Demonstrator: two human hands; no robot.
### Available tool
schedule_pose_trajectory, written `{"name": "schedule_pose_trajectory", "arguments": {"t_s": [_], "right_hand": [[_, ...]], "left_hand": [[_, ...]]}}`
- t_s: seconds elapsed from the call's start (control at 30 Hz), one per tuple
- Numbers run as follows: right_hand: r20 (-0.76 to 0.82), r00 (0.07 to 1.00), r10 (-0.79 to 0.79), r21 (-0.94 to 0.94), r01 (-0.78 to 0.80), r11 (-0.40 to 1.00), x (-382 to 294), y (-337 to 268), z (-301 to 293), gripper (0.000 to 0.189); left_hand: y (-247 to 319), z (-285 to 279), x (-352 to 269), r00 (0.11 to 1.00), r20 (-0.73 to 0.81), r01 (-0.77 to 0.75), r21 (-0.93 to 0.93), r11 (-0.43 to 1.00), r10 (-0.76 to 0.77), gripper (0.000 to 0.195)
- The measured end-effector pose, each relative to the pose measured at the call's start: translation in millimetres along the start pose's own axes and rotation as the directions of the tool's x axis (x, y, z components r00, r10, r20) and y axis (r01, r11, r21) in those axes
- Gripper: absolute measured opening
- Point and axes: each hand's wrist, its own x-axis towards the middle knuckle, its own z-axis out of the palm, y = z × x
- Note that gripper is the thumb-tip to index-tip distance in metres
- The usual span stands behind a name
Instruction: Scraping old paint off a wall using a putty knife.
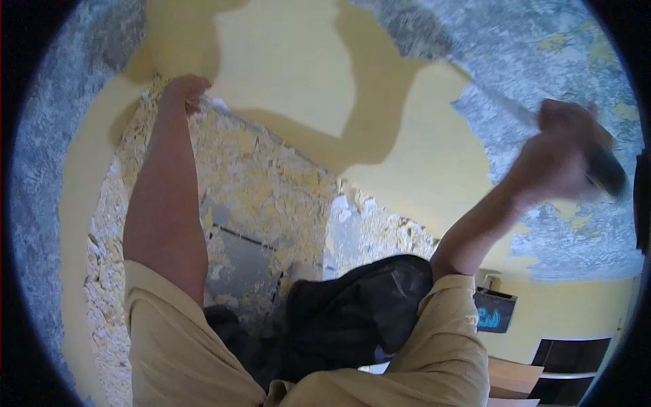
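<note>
My right hand (559, 152) grips a long, flat-bladed tool (508, 104) by its dark handle. Motion blurs both the hand and the tool. The blade slants up and left, its tip at or close to the border between yellow paint (290, 56) and bare grey wall (513, 51). My left hand (188, 91) is by the foot of the yellow wall, near a whitish flake (218, 104). Its fingers are partly hidden, and whether they hold anything cannot be told. Shadows of my arms fall across the painted surface.
Peeled paint chips (269, 168) cover much of the grey tiled floor (244, 254) along the wall. My dark-clothed leg (356, 305) is below, between my tan sleeves. At the lower right are a dark box with a blue mark (496, 310) and wooden boards (513, 376).
</note>
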Motion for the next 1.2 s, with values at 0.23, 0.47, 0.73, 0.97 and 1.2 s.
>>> {"name": "schedule_pose_trajectory", "arguments": {"t_s": [0.23,0.47,0.73,0.97,1.2], "right_hand": [[-0.089,0.979,0.183,0.131,-0.171,0.976,0.7,11.1,0.5,0.015],[0.014,0.995,-0.098,-0.353,0.097,0.931,-9.5,43.9,-10.6,0.013],[-0.024,0.999,-0.026,-0.150,0.023,0.988,-10.5,17.8,2.1,0.021],[0.034,0.997,-0.063,-0.386,0.072,0.920,-14.1,27.0,-12.4,0.008],[0.032,0.972,-0.233,-0.427,0.224,0.876,-9.3,17.8,3.5,0.016]], "left_hand": [[0.3,4.5,8.8,1.000,0.031,0.005,-0.054,0.999,-0.003,0.033],[3.8,7.8,8.2,0.997,0.072,0.035,0.033,0.999,-0.037,0.037],[-8.0,8.8,7.5,1.000,-0.026,0.011,-0.043,0.999,-0.012,0.034],[5.1,7.1,-2.8,0.999,-0.026,0.033,-0.008,0.999,-0.033,0.034],[4.0,6.1,-3.4,1.000,0.005,0.001,-0.012,1.000,-0.001,0.030]]}}
